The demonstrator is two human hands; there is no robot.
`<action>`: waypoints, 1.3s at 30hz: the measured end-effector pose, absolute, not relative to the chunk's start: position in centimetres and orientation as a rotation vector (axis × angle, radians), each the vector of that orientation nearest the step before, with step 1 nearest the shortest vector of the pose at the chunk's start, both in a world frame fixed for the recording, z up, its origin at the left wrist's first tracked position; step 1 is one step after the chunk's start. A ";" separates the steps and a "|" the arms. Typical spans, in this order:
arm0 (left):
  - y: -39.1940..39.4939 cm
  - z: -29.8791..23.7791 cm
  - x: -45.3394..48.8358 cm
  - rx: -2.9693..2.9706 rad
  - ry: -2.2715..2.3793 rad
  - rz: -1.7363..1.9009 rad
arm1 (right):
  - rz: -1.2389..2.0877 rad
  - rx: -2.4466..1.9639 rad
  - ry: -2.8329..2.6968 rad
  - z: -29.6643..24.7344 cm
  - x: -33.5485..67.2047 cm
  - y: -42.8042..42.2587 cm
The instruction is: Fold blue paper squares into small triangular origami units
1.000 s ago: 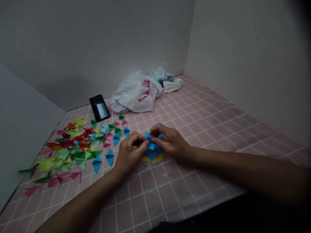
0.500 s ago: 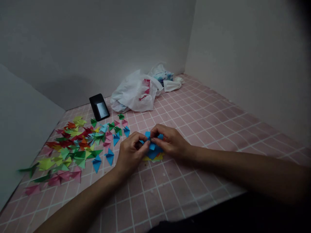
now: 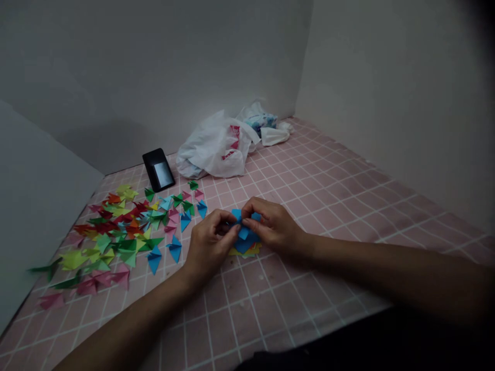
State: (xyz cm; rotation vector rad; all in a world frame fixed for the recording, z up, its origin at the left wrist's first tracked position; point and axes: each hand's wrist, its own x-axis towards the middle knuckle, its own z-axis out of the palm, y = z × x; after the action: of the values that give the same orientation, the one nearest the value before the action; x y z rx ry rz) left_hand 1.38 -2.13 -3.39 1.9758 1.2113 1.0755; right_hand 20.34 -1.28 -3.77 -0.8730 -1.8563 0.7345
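A small blue folded paper piece [image 3: 243, 230] sits between my two hands on the pink checked table [image 3: 317, 196]. My left hand [image 3: 211, 245] pinches its left side with curled fingers. My right hand [image 3: 270, 224] pinches its top and right side, fingers bent over it. Under the blue piece lies a small stack of paper with yellow edges [image 3: 244, 251] showing. To the left spreads a pile of folded paper triangles [image 3: 124, 232] in red, green, yellow, pink and blue.
A black phone [image 3: 158, 170] leans near the back wall. White plastic bags [image 3: 218, 147] and crumpled white tissue [image 3: 273, 135] lie at the back corner. Grey walls close the table on the left, back and right.
Both hands stay on the blue paper piece; the fingers have shifted slightly as they work the fold. Nothing else has moved.
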 end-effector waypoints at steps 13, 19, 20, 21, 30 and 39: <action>-2.3 -3.5 1.4 1.910 1.148 1.158 | 0.669 -0.917 -1.785 -3.5 20.5 -1.5; -2.3 -3.6 1.5 1.852 1.116 1.185 | 0.662 -0.917 -1.783 -3.4 20.5 -1.5; -2.3 -3.5 1.5 1.870 1.113 1.185 | 0.654 -0.914 -1.787 -3.4 20.5 -1.5; -2.3 -3.4 1.5 1.894 1.115 1.184 | 0.643 -0.909 -1.793 -3.4 20.5 -1.5; -2.2 -3.5 1.5 1.910 1.137 1.186 | 0.578 -0.881 -1.829 -3.5 20.4 -1.6; -2.0 -3.7 1.4 1.801 1.142 1.212 | 0.732 -0.881 -1.808 -3.5 20.4 -1.4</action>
State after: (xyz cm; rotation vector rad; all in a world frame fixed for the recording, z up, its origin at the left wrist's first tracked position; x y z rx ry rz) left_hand 1.36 -1.95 -3.71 1.8011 1.1417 1.2122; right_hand 20.39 -1.41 -3.53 -0.8810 -1.8081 0.7321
